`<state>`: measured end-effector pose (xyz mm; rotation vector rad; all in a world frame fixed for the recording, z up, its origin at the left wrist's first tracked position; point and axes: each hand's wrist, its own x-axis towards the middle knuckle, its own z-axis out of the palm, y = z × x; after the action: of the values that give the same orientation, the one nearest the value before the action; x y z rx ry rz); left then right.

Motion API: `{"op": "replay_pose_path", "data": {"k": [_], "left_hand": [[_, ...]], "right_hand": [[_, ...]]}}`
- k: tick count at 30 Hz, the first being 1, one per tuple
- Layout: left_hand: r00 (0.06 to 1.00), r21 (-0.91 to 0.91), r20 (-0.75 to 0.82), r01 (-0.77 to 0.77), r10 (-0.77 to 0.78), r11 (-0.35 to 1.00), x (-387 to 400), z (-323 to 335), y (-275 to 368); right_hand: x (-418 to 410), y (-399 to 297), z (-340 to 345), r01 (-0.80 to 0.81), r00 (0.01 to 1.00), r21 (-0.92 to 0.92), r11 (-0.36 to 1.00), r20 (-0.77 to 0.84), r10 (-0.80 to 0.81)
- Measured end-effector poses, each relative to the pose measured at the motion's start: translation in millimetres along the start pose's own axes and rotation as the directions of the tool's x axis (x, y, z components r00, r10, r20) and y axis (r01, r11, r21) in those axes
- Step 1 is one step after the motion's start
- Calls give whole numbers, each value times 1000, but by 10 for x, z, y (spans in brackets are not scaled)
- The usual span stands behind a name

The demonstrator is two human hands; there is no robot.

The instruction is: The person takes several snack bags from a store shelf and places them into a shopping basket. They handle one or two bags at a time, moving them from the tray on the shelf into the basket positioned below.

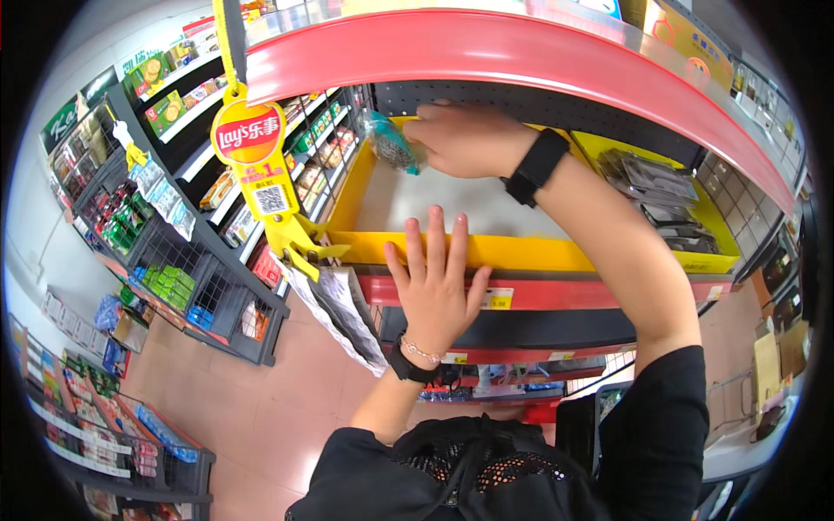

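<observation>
On a store shelf stands a yellow-rimmed display tray [521,250] with a pale bottom. My left hand [435,286] lies with its fingers spread against the tray's front wall, holding nothing. Inside, near the back left, my right hand [466,138] reaches over the tray with its fingers curled. A teal plastic packet with dark contents [391,144] leans in the tray's left back corner, right beside my right fingertips. Whether those fingers grip it cannot be told. To the right, a yellow-green tray [707,262] holds several flat, clear-wrapped packs [651,179].
A red shelf edge [508,49] arches above my hands. At the left hang a yellow Lay's clip strip [273,185] and a crumpled silvery packet [335,312]. Wire-sided racks [215,312] with goods stand further left. Lower red-edged shelves [508,355] lie below the tray.
</observation>
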<state>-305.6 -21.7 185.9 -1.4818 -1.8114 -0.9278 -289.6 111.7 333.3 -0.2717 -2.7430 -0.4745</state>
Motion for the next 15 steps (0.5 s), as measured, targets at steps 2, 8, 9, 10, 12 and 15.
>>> {"op": "replay_pose_path", "data": {"k": [2, 8, 9, 10, 12, 15], "left_hand": [[1000, 1, -7, -18, 18, 1000, -9, 5, -11], [1000, 4, -16, -13, 13, 1000, -29, 21, -9], [1000, 7, -22, -15, 15, 1000, -26, 25, -10], [999, 11, -27, -17, 18, 1000, -23, 25, -11], [1000, 11, -24, -19, 19, 1000, -14, 19, -5], [999, 12, -28, -23, 23, 1000, -9, 34, 4]], "right_hand": [[179, 44, 210, -6, 1000, 57, 998, -16, 7], [471, 103, 530, -40, 999, 171, 985, 25, 36], [481, 120, 561, -43, 999, 174, 984, 28, 39], [484, 138, 591, -35, 999, 252, 967, -8, 38], [488, 141, 576, -28, 998, 332, 943, -41, 44], [505, 134, 559, -27, 998, 319, 947, -52, 46]]}}
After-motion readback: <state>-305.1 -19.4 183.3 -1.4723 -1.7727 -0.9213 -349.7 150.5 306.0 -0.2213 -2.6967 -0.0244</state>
